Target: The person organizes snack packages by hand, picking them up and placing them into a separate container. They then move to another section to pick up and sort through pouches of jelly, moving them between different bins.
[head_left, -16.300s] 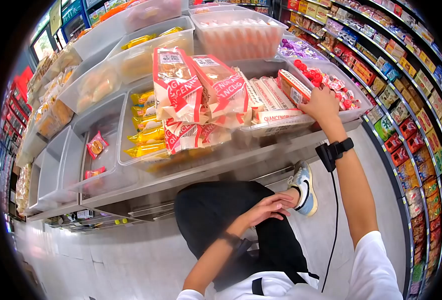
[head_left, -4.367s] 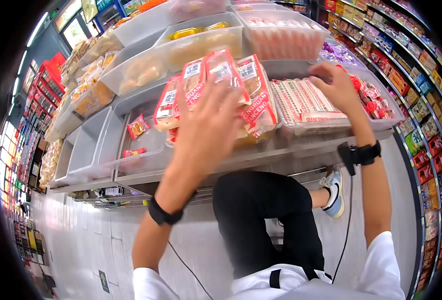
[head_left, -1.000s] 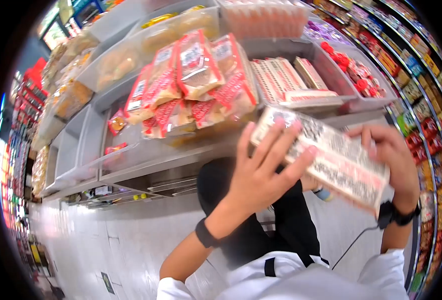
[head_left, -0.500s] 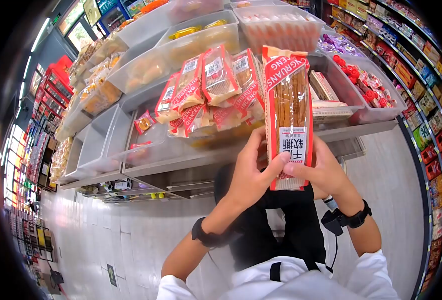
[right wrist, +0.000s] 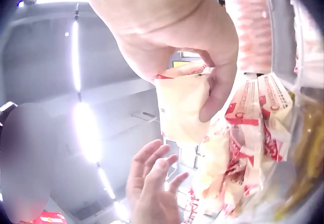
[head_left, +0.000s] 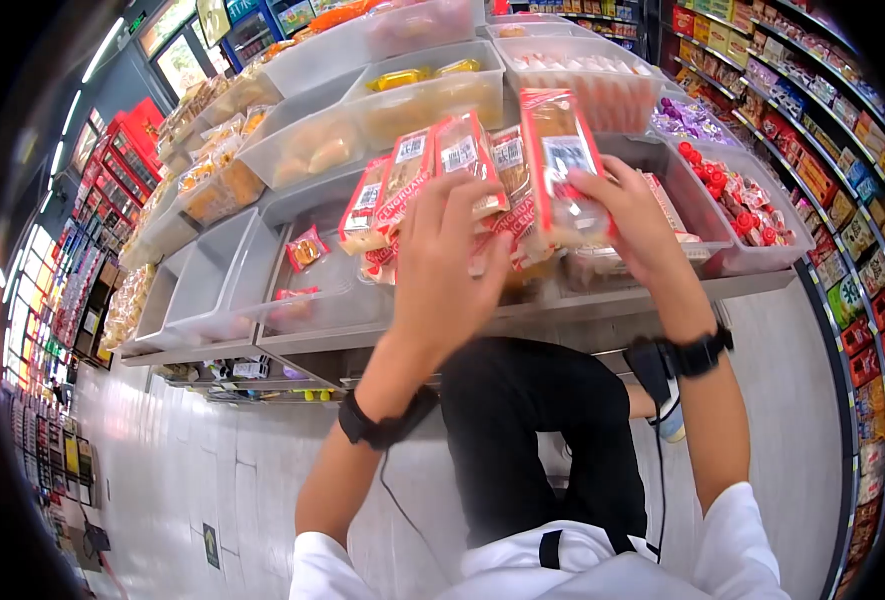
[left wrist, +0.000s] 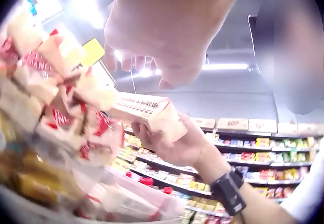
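Note:
My right hand [head_left: 632, 215] grips a bread pack [head_left: 565, 150] in a red and white wrapper, thumb and fingers on its near end. The pack's clear window and white label face up in the head view, at the right end of a pile of similar bread packs [head_left: 402, 195]. In the right wrist view, the fingers curl round the pack's pale end [right wrist: 182, 107]. My left hand [head_left: 447, 260] holds nothing; its fingers spread in front of the pile, overlapping the middle packs in the head view. The left wrist view shows those fingers [left wrist: 139, 62] apart from the held pack [left wrist: 147, 112].
Right of the pile, a clear bin [head_left: 697, 240] holds more bread packs, partly hidden by my right hand. Beyond it stands a bin of red-wrapped sweets [head_left: 742, 205]. A bin with two small red packets [head_left: 307, 250] lies left. Stocked shelves [head_left: 842, 200] line the right side.
The pack was turned over between both hands, then held upright in them; now only my right hand holds it, over the pile's right end. My left hand has let go and moved left.

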Available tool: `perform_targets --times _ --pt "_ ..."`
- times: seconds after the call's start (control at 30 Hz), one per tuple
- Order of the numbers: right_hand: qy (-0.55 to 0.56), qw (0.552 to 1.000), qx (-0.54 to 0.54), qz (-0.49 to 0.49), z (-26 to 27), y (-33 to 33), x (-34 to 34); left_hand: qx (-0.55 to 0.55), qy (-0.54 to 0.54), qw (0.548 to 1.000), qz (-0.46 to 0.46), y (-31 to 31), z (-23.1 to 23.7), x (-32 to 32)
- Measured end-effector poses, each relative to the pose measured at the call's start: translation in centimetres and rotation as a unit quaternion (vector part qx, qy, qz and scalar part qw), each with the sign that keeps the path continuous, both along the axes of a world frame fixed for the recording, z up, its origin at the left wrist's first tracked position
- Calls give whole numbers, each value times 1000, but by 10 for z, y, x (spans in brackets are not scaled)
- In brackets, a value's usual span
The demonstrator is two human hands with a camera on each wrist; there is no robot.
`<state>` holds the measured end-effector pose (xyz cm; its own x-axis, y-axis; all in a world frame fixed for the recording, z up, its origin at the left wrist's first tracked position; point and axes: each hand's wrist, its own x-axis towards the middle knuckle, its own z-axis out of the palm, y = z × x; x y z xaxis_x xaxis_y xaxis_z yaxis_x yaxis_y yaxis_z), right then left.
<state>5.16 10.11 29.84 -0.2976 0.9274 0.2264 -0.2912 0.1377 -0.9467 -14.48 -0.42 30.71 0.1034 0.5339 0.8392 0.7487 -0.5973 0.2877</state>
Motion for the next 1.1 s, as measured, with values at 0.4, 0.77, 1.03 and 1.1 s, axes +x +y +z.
perform_targets --times 0.4,0.77,1.03,1.1 --pt "-309 934 145 -102 -12 88 -32 -93 279 955 35 59 9 -10" --pt "-780 617 -39 -97 -53 142 139 -72 236 967 62 64 -5 -4" --pt "-748 660 -38 -67 -80 152 118 -54 256 962 76 62 -10 -7" --pt "-751 659 -23 -32 -84 158 122 -54 258 962 73 62 -9 -7"
